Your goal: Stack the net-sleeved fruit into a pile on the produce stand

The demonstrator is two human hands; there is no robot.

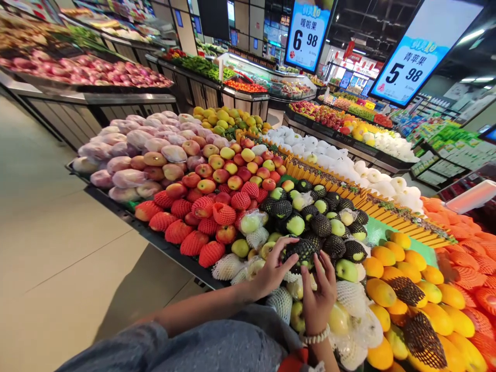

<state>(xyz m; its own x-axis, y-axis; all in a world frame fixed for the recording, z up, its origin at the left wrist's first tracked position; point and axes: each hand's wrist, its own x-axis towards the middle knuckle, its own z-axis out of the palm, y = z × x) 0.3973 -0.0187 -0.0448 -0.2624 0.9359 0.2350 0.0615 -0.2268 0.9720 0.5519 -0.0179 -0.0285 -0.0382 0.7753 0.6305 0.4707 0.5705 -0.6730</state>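
Now holding a black-netted apple (303, 250) between left hand (273, 268) and right hand (321, 295), clasped from both sides, over piled green apples (295, 225) and near yellow mangoes (382, 293).

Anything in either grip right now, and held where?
Yes: a fruit in black netting, held between both hands, the left grip at its left side, the right grip at its lower right. Whether it is lifted cannot be told.

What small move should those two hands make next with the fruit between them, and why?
Perhaps settle the black-netted fruit among the similar netted fruit just beyond: their nets match, and the left hand and right hand flank it closely.
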